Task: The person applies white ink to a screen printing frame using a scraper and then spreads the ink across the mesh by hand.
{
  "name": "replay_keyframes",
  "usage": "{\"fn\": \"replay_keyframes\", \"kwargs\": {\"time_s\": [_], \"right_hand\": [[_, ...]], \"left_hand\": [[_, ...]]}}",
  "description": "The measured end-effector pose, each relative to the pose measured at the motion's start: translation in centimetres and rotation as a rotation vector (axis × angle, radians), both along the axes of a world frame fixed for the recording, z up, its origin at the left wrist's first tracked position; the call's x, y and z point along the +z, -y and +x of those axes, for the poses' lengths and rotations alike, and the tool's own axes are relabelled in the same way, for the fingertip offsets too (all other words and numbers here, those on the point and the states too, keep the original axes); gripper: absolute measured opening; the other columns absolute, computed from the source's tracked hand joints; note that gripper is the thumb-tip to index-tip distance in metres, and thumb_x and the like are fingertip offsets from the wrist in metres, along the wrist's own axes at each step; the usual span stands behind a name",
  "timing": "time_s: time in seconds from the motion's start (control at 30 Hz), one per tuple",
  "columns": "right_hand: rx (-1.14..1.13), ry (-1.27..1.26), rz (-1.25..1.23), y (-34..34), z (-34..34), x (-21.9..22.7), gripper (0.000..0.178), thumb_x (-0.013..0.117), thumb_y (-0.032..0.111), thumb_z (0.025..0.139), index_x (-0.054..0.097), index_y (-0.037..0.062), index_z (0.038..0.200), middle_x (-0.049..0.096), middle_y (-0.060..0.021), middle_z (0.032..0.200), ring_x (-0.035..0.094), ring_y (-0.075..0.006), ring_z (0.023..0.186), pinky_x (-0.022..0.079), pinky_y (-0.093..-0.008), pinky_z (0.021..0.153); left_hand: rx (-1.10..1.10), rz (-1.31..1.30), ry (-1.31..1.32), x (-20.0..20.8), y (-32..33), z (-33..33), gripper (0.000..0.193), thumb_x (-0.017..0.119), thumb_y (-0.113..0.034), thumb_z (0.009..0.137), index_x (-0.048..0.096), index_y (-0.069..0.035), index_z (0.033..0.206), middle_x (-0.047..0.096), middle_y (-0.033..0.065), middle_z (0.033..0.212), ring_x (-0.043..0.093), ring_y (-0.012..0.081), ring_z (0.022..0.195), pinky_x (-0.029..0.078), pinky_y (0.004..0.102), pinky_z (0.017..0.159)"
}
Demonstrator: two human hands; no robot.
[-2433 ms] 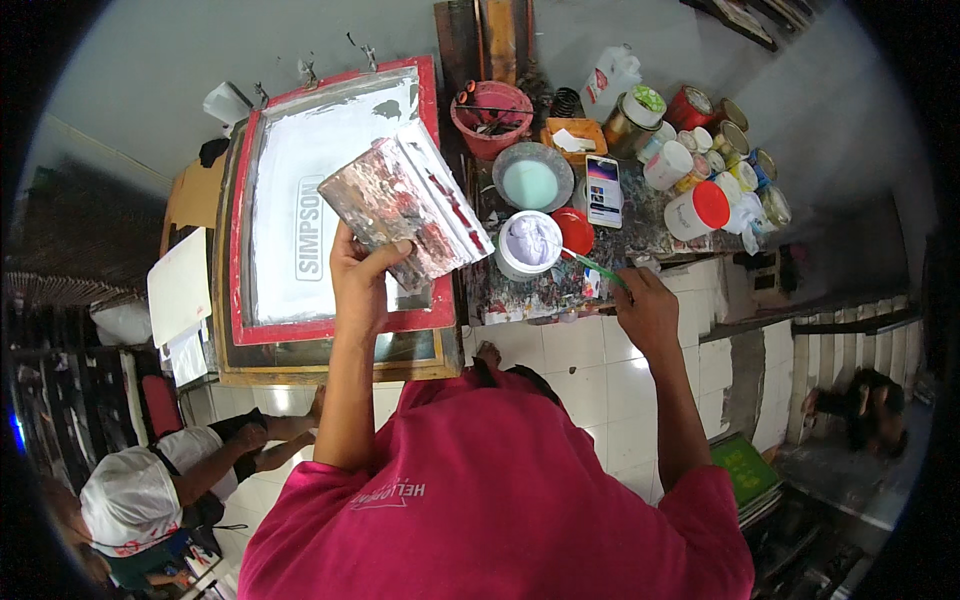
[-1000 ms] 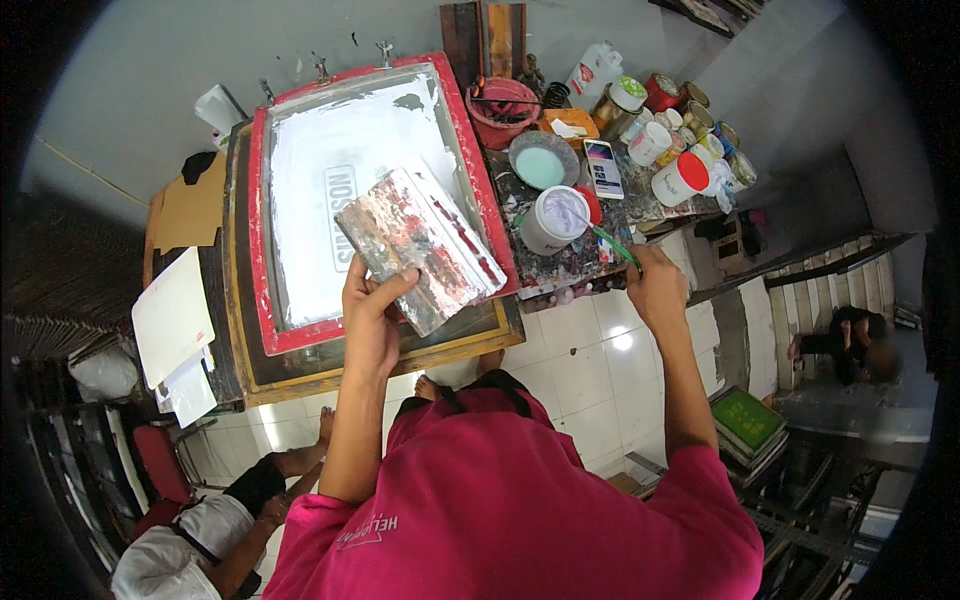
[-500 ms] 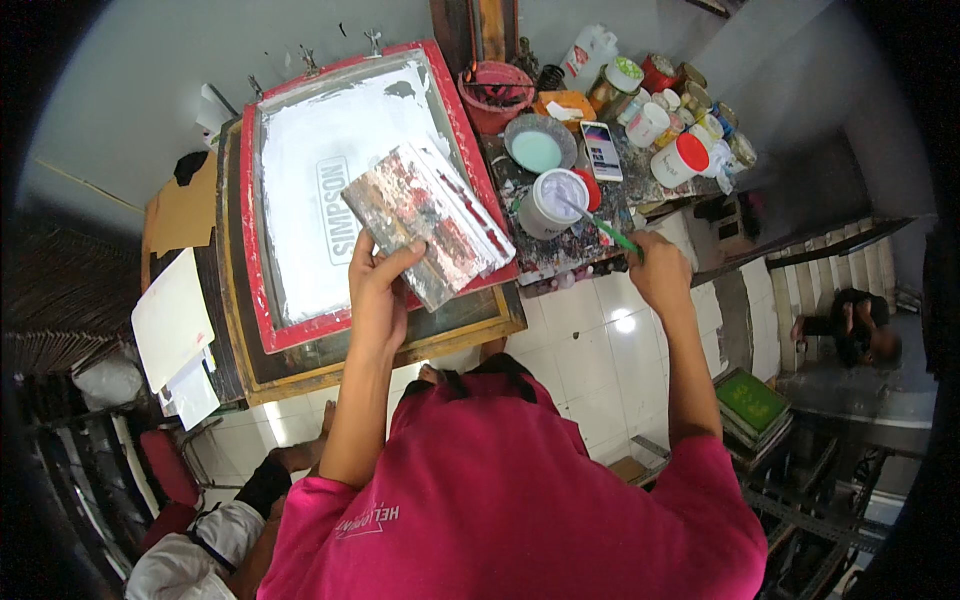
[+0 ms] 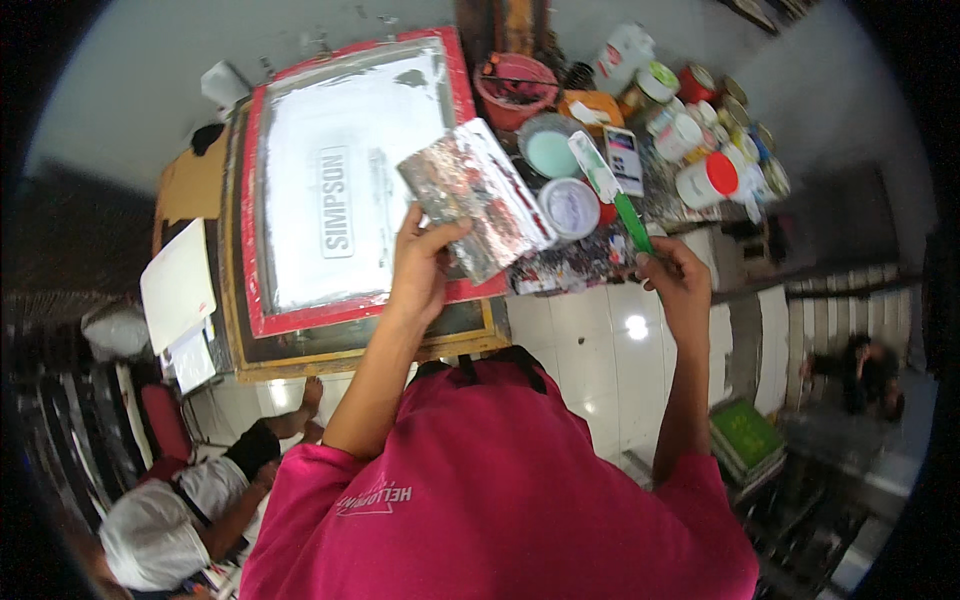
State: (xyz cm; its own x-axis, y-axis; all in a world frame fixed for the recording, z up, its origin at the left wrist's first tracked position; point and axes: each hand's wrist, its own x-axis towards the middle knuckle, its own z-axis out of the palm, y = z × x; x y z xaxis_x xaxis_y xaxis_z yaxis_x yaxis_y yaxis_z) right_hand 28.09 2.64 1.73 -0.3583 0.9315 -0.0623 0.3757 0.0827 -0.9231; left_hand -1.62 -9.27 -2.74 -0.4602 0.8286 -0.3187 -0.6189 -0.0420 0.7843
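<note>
My left hand (image 4: 420,268) grips a wide, ink-stained squeegee (image 4: 468,205), thumb on top. It is tilted over the right side of a red-framed printing screen (image 4: 462,75), its right end beside a tub of pale lilac ink (image 4: 570,210). White ink coats much of the screen's mesh around grey block lettering. In my right hand (image 4: 684,280), the fingers pinch the end of a green-handled spatula (image 4: 630,220). Its blade, coated with whitish ink, points up and left, above and to the right of the tub. The squeegee hides part of the screen.
Beside the tub are a bowl of mint-green ink (image 4: 552,152), a phone (image 4: 624,165) and a red-lidded jar (image 4: 708,180). Behind them stand a red bucket (image 4: 515,90) and several ink containers. One person (image 4: 165,525) sits lower left; another (image 4: 862,375) is far right.
The spatula has come up out of the ink tub, its blade now showing. My left hand has carried the squeegee right, closer to the tub. The whole view has shifted slightly.
</note>
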Motion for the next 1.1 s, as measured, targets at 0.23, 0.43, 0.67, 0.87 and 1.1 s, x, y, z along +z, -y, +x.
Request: {"fn": "replay_keyframes", "kwargs": {"time_s": [0.23, 0.43, 0.67, 0.87, 1.1], "right_hand": [[0.339, 0.128, 0.837, 3.2, -15.4, 2.8, 0.023, 0.065, 0.005, 0.086, 0.066, 0.0026, 0.109, 0.063, -0.0145, 0.101, 0.060, -0.0326, 0.095, 0.048, -0.0410, 0.083], [0.711, 0.155, 1.021, 8.8, -24.4, 4.6, 0.027, 0.067, 0.013, 0.085, 0.067, 0.0042, 0.110, 0.060, -0.0118, 0.105, 0.053, -0.0322, 0.102, 0.042, -0.0482, 0.090], [0.851, -0.108, 0.786, 12.5, -28.2, 4.6, 0.030, 0.067, 0.008, 0.087, 0.065, -0.0009, 0.116, 0.060, -0.0180, 0.113, 0.054, -0.0343, 0.108, 0.043, -0.0446, 0.095], [0.824, -0.052, 0.640, 11.7, -27.4, 1.4, 0.025, 0.064, 0.009, 0.091, 0.065, -0.0010, 0.114, 0.064, -0.0130, 0.110, 0.060, -0.0253, 0.098, 0.048, -0.0348, 0.080], [0.823, -0.005, 0.442, 13.8, -28.4, -0.7, 0.025, 0.062, 0.013, 0.094, 0.065, -0.0009, 0.115, 0.065, -0.0095, 0.109, 0.059, -0.0191, 0.094, 0.047, -0.0305, 0.077]], "left_hand": [[0.268, 0.151, 0.092, 0.9, 0.9, -0.2, 0.045, 0.066, -0.001, 0.081, 0.050, -0.006, 0.123, 0.067, 0.0039, 0.097, 0.058, 0.0071, 0.070, 0.043, 0.0206, 0.057], [0.554, 0.258, 0.119, 3.8, 8.5, -4.5, 0.043, 0.061, 0.000, 0.085, 0.049, -0.005, 0.126, 0.064, 0.0067, 0.109, 0.062, 0.0129, 0.095, 0.053, 0.0260, 0.077], [0.918, 0.373, 0.022, 2.3, 22.9, -9.5, 0.040, 0.056, -0.001, 0.086, 0.051, -0.002, 0.125, 0.062, 0.0083, 0.114, 0.062, 0.0191, 0.104, 0.052, 0.0342, 0.093], [1.148, 0.354, -0.043, 1.8, 34.8, -11.0, 0.033, 0.056, -0.003, 0.085, 0.055, -0.002, 0.118, 0.064, 0.0070, 0.109, 0.063, 0.0175, 0.097, 0.051, 0.0318, 0.092], [1.246, 0.332, -0.075, 1.5, 44.1, -8.7, 0.052, 0.051, -0.012, 0.083, 0.046, 0.001, 0.134, 0.061, 0.0135, 0.123, 0.063, 0.0246, 0.109, 0.048, 0.0384, 0.102]]}}
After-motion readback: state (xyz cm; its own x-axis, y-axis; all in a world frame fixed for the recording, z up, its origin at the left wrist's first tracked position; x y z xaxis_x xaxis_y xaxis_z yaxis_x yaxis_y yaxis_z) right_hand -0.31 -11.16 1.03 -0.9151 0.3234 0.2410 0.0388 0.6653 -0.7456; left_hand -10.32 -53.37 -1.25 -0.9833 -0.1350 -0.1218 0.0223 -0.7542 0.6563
